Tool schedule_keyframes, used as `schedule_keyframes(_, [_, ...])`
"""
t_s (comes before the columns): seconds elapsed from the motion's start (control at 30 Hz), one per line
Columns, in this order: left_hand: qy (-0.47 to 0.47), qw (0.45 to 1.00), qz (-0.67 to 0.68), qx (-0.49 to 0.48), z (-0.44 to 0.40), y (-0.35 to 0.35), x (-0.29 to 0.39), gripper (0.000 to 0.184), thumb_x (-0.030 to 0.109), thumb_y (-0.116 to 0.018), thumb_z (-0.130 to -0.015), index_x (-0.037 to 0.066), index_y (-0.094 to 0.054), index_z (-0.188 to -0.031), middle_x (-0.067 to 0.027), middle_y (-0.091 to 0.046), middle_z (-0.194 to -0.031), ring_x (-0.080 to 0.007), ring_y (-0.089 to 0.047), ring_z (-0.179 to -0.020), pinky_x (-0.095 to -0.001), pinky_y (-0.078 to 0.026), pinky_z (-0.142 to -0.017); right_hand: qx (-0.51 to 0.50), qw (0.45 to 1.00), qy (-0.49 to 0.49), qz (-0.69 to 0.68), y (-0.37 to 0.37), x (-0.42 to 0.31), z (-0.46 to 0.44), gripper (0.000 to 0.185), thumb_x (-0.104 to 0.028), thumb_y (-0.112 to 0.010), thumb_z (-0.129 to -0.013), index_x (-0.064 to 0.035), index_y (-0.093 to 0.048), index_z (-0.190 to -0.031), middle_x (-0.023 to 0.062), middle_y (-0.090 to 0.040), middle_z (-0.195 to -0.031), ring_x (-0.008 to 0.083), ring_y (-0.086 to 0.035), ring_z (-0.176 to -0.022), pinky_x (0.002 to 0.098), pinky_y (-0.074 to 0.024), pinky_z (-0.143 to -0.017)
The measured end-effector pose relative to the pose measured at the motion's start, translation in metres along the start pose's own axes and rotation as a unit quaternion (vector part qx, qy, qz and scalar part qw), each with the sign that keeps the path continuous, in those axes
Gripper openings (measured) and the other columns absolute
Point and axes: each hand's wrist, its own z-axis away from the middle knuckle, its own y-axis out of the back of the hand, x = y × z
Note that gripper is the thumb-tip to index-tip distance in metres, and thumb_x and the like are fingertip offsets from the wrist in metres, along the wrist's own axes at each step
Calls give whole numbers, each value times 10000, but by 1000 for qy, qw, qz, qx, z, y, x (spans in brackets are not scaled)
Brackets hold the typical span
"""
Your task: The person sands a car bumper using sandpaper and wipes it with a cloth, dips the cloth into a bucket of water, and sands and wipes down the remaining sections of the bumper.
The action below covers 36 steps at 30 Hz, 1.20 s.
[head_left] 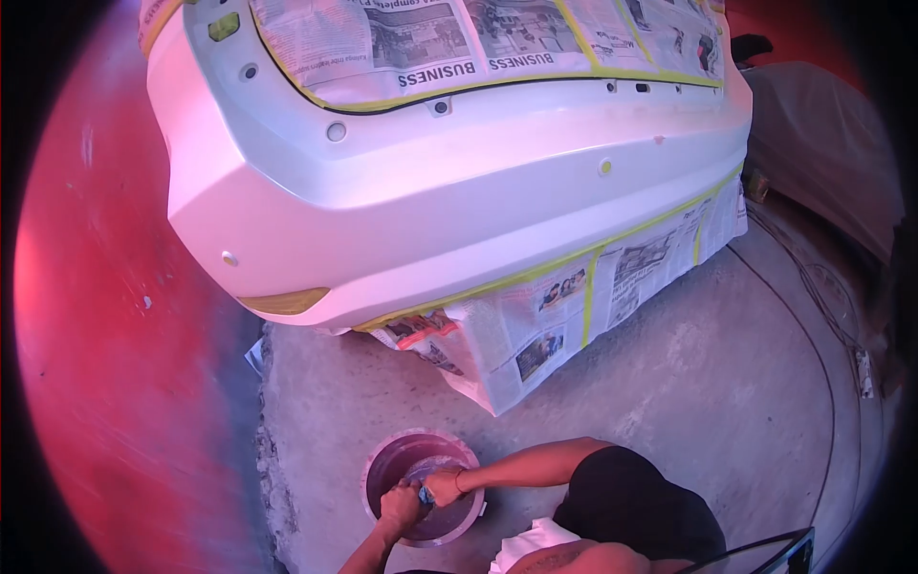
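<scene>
Hands: two, left hand (403,505) and right hand (445,486), close together over the bucket, fingers curled around one cloth between them; one thin band (460,481) circles the right wrist.
Cloth (426,495): one, blue, mostly hidden by the fingers; it sits inside the bucket's outline, between the two hands.
Bucket (390,469): one, round, purplish, on the grey floor (660,383), below the bumper's near edge; what lies at its bottom is hard to tell.
Bumper (459,196): one, white, well apart from the hands; one yellow-green dot (605,167) shows on its face, and one yellow taped patch (292,302) at its lower left corner.
Newspaper: two covered areas, the upper sheets (526,33) above the bumper, with two "BUSINESS" headings upside down, and the lower sheets (545,316) hanging beneath; yellow tape (592,297) runs along both, with two short cross strips on the lower.
Cables (827,383): at least two, on the floor at the right; one grey cover (822,134) beyond them.
</scene>
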Motion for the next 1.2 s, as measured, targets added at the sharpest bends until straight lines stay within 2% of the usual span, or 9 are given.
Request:
schedule_keyframes(0.13, [15,911,411,42,2,8,-19,544,219,-746,-800,-36,-536,-1232,-216,-578,-1213,-240,-649,-1000,-376,-527,-875,43,991,20,-125,17,12,-5,287,-145,-741,-607,-3,-675,-847,175,-695,-813,311,-686,-785,423,-529,-688])
schedule_keyframes(0.33, [116,681,720,65,11,26,-27,342,154,-611,-936,-42,-562,-1212,-117,-662,-1003,-181,-643,-823,-321,-542,-750,71,935,55,-343,65,-16,15,304,-236,-738,-762,1,-661,-936,139,-665,-802,227,-654,-747,383,-497,-639])
schedule_keyframes(0.47, [164,706,688,39,22,26,-55,294,217,-560,-986,-24,-600,-1150,-77,-677,-898,-147,-632,-751,-294,-538,-710,87,970,83,-211,78,-17,8,326,-322,-631,-910,-3,-651,-847,113,-624,-646,225,-619,-617,395,-461,-574])
schedule_keyframes(0.57, [149,906,394,52,38,53,-51,318,298,-500,-1022,9,-630,-1048,-50,-667,-859,-117,-618,-721,-272,-530,-690,107,986,49,-118,118,-42,23,369,-360,-607,-923,0,-642,-853,112,-614,-618,253,-613,-584,406,-461,-571])
schedule_keyframes(0.63, [139,682,716,50,44,60,-57,338,348,-465,-1033,50,-612,-973,-45,-661,-866,-114,-607,-709,-279,-528,-676,237,937,236,-102,113,-47,16,387,-341,-591,-937,6,-630,-1104,132,-646,-752,266,-617,-594,406,-481,-587])
schedule_keyframes(0.77, [58,527,846,58,40,73,-38,326,358,-429,-1041,68,-558,-966,-37,-647,-854,-125,-626,-749,-287,-540,-678,14,955,12,-295,148,-135,72,386,-304,-623,-919,4,-598,-1150,146,-621,-799,273,-630,-613,406,-490,-594])
schedule_keyframes(0.87, [40,457,889,7,38,105,8,375,419,-423,-1029,67,-541,-1084,-54,-634,-975,-155,-626,-880,-309,-524,-793,252,955,23,-156,134,-148,97,360,-330,-637,-905,9,-603,-1023,179,-623,-748,311,-645,-612,423,-482,-581])
schedule_keyframes(1.03, [149,333,931,-33,48,109,62,532,547,-385,-1000,81,-496,-1232,-68,-579,-1190,-191,-562,-1103,-396,-467,-942,240,933,-258,71,165,-211,157,366,-374,-636,-898,-19,-615,-814,220,-639,-731,427,-621,-716,484,-456,-582])
schedule_keyframes(1.2, [90,368,918,-115,51,40,110,615,602,-344,-988,97,-482,-1309,-60,-588,-1201,-188,-569,-1084,-375,-473,-904,248,930,-220,-158,79,-156,181,382,-373,-597,-945,-26,-623,-787,151,-651,-738,279,-647,-695,391,-470,-599])
